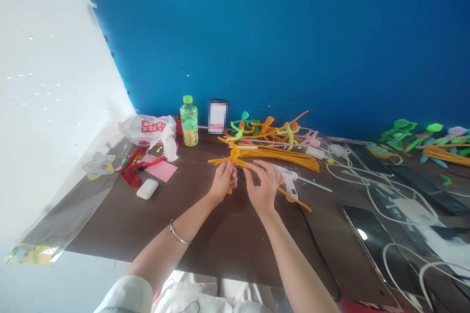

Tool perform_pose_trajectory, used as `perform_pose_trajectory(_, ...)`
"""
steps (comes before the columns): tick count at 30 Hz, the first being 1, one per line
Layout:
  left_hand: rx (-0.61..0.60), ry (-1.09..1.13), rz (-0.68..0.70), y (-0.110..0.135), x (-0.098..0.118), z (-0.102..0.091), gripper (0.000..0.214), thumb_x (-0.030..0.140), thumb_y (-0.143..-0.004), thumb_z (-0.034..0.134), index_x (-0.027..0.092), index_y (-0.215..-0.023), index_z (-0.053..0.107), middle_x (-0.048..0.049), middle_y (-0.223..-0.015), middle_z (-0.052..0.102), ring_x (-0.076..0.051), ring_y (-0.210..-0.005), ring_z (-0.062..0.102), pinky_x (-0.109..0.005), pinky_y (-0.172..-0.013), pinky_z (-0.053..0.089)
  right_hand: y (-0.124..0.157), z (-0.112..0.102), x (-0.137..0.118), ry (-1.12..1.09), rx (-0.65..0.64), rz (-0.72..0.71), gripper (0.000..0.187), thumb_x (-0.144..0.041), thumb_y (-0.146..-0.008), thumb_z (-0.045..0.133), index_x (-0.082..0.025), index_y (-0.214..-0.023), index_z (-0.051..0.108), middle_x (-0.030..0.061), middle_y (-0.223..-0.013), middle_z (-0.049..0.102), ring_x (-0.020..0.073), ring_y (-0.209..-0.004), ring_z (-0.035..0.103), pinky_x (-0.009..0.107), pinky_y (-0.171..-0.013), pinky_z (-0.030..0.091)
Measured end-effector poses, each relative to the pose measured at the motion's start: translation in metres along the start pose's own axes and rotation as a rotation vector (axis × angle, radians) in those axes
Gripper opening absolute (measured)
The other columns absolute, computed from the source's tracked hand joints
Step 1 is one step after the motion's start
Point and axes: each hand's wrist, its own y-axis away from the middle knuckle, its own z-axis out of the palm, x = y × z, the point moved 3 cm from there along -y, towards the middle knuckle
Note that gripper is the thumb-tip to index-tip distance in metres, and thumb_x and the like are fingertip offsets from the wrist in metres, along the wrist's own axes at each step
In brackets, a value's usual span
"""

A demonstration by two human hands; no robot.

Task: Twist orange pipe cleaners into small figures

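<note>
My left hand is closed around the lower part of an orange pipe-cleaner figure. The figure has a round loop at the top, and one thin arm sticks out to the left. My right hand pinches an orange strand on the figure's right side, thumb and forefinger close together. A long orange pipe cleaner comes out past the right hand and slants down to the right. Behind the right hand lies a white glue gun, partly covered by the fingers.
Behind my hands lie a bundle of orange pipe cleaners and several finished figures. A bottle, plastic bag, red-handled scissors and white case are at left. A tablet and white cables spread over the right.
</note>
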Motion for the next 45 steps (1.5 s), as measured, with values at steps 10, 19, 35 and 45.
perform_pose_trajectory(10,0.013,0.023,-0.011,-0.0024,-0.0009,-0.0036,0.042,0.058,-0.073,0.05,0.018,-0.07,0.038,0.0095,-0.049,0.025,-0.001,-0.035,0.016,-0.013,-0.034,0.012,0.0037,0.0042,0.0012,-0.076,0.002,-0.044,0.007,-0.02,-0.081,0.056,-0.02,-0.081,0.063,0.0028,-0.078,0.065,0.0164,-0.077,0.059,0.034,-0.078,0.037)
perform_pose_trajectory(19,0.05,0.044,-0.035,-0.0008,0.0016,-0.0047,0.041,0.056,-0.073,0.053,0.018,-0.069,0.038,0.0096,-0.049,0.022,-0.001,-0.035,0.016,-0.013,-0.034,0.011,0.0033,0.0058,-0.0046,-0.199,-0.002,-0.058,0.008,-0.019,-0.082,0.053,-0.019,-0.082,0.06,0.005,-0.078,0.063,0.0168,-0.077,0.06,0.033,-0.073,0.047)
perform_pose_trajectory(35,0.005,0.142,-0.079,0.0,0.0053,-0.0023,0.047,0.062,-0.072,0.048,0.018,-0.066,0.035,0.0092,-0.049,0.019,-0.001,-0.036,0.012,-0.013,-0.033,0.009,0.0033,0.0051,-0.0073,-0.242,0.002,-0.07,0.005,-0.017,-0.081,0.055,-0.019,-0.081,0.059,0.0047,-0.077,0.064,0.0164,-0.075,0.06,0.032,-0.069,0.049)
perform_pose_trajectory(45,0.0,0.178,-0.113,-0.0005,0.0068,-0.0036,0.05,0.066,-0.072,0.044,0.018,-0.065,0.035,0.009,-0.049,0.02,-0.001,-0.035,0.012,-0.013,-0.032,0.009,0.0032,0.006,-0.0063,-0.202,-0.012,-0.038,0.005,-0.019,-0.081,0.054,-0.019,-0.08,0.058,0.0043,-0.074,0.065,0.0157,-0.069,0.06,0.031,-0.068,0.048)
